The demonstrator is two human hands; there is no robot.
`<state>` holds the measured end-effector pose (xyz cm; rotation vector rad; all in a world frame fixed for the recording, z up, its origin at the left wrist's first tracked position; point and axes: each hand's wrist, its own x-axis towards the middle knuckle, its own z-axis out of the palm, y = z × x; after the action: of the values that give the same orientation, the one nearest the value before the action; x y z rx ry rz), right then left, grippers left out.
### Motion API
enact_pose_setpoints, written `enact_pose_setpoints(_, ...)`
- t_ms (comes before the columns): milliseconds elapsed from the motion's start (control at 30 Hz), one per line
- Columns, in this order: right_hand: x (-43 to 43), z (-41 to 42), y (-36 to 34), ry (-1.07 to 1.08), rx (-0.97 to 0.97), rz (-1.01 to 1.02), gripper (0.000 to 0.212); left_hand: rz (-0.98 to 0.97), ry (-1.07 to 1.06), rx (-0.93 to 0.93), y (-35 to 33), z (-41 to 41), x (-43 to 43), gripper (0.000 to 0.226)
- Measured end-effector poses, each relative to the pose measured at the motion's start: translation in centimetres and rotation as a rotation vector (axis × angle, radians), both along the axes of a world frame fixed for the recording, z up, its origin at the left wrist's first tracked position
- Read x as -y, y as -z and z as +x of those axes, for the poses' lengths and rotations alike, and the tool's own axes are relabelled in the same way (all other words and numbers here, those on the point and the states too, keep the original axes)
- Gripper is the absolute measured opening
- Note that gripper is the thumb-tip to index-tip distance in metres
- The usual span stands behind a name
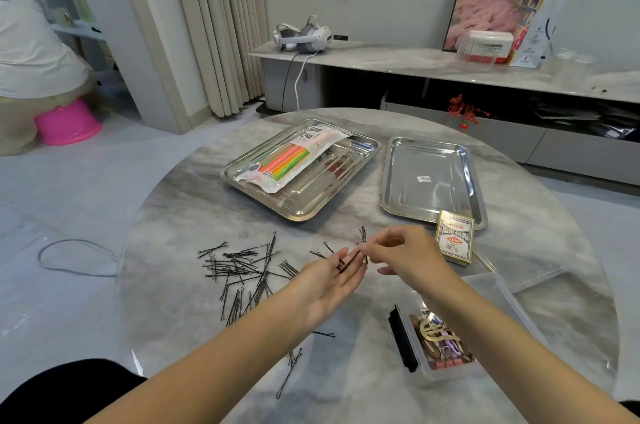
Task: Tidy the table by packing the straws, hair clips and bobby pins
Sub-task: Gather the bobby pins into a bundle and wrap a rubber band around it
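Several black bobby pins point(242, 267) lie scattered on the marble table, left of centre. My left hand point(332, 278) is palm up with straight fingers, and a few pins rest across them. My right hand point(398, 250) pinches a small bunch of bobby pins point(363, 240) just above the left fingertips. A packet of coloured straws point(287, 163) lies in the left steel tray point(360, 153). A clear plastic box point(446, 371) at the near right holds hair clips point(436, 337).
A second steel tray point(398, 181) stands bare at the right back, with a deck of playing cards point(455, 238) at its near edge. The box's clear lid point(526, 278) lies open to the right. A few stray pins point(291, 368) lie near the table's front edge.
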<state>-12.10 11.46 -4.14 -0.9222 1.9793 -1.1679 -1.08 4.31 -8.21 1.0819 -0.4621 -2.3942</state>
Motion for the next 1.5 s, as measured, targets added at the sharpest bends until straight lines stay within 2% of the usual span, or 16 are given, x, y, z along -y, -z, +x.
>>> enact_pose_setpoints(100,0.0,0.0,0.4,-0.010,-0.114,-0.022,0.007,-0.032,0.050,0.018,-0.2,-0.2,-0.8,0.026)
enact_pose_setpoints(267,0.1,0.2,0.9,-0.054,-0.505,-0.025,0.005,-0.070,0.093,0.035,-0.9,-0.2,-1.4,0.025)
enact_pose_setpoints(400,0.1,0.7,1.5,-0.165,-0.735,0.128,0.014,-0.156,0.088,0.158,-0.8,-0.4,-1.7,0.031)
enact_pose_setpoints(533,0.0,0.4,1.7,-0.159,-0.723,0.177,0.011,-0.173,0.010,0.207,-0.1,-0.5,-1.4,0.031)
enact_pose_setpoints(600,0.2,-0.2,1.6,-0.230,-0.628,0.141,0.009,-0.145,-0.014,0.193,0.2,-0.4,-0.8,0.032)
enact_pose_setpoints(667,0.4,-0.9,1.4,-0.315,-0.558,0.106,0.012,-0.144,0.025,0.185,0.3,-0.3,-0.3,0.029)
enact_pose_setpoints(833,0.6,-1.9,1.0,-0.579,-0.554,0.128,0.010,-0.142,0.251,0.192,-0.4,0.2,0.0,0.030)
enact_pose_setpoints(933,0.4,-2.1,0.8,-0.681,-0.660,0.149,0.006,-0.056,0.331,0.141,-1.2,1.0,0.2,0.033)
enact_pose_setpoints(1133,0.1,-0.2,0.8,-0.760,-0.992,0.206,0.017,0.129,0.267,0.105,-0.8,1.2,1.5,0.035)
enact_pose_setpoints(1367,-0.4,-0.4,0.7,-0.804,-0.938,0.322,0.019,0.028,0.376,0.112,-0.2,0.8,0.2,0.027)
enact_pose_setpoints(1500,-0.5,-0.9,0.6,-0.781,-0.874,0.331,0.020,-0.021,0.365,0.110,-0.5,0.6,0.2,0.027)
